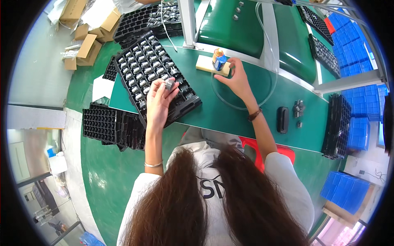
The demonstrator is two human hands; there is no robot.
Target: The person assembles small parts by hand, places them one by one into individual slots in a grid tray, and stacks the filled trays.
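Observation:
A small silver metal part is pinched between the thumb and fingers of my left hand, over the lower right part of a black compartment tray. Silver metal pieces fill many of that tray's pockets. My right hand is spread, thumb and fingers apart, beside a pale yellow block. On the block stands a small blue and orange object, its kind unclear. I cannot tell whether my right fingertips touch the block.
A thin clear hose loops across the green table. To the right lie a black oblong case, several metal parts and stacked black trays. More trays stand at left. A white frame post rises behind.

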